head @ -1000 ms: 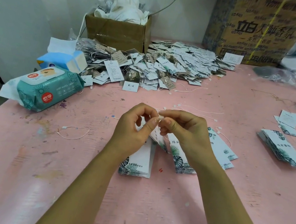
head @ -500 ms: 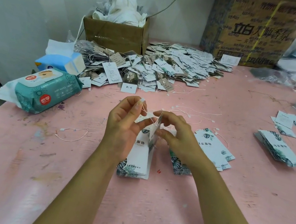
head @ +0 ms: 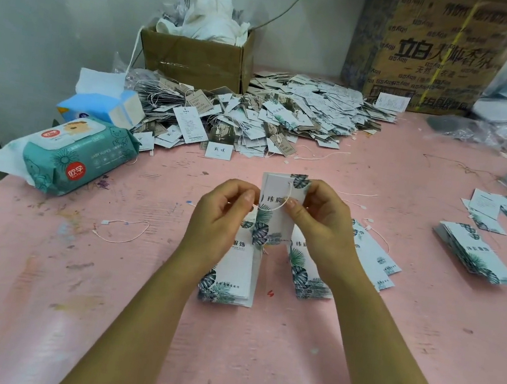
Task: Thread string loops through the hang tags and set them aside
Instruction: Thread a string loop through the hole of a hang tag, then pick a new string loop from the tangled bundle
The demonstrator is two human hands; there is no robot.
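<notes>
A white hang tag (head: 279,208) with green leaf print stands upright between my hands above the pink table. A thin white string (head: 288,193) runs from its top hole down across its face. My right hand (head: 316,216) pinches the tag and the string's lower part. My left hand (head: 227,211) has curled fingers that pinch the string's other end at the tag's left edge. Under my hands lie two stacks of the same tags, one (head: 232,272) below my left wrist and one (head: 306,273) below my right.
A big heap of strung tags (head: 271,120) lies at the back before a small cardboard box (head: 198,59). A wipes pack (head: 70,155) and tissue box (head: 102,107) sit at the left. More tag stacks (head: 476,253) lie right. Loose strings (head: 121,229) lie on the table (head: 39,292).
The tag has been lifted and turned to face me. The string now hangs through its top hole, and both hands have closed in on it.
</notes>
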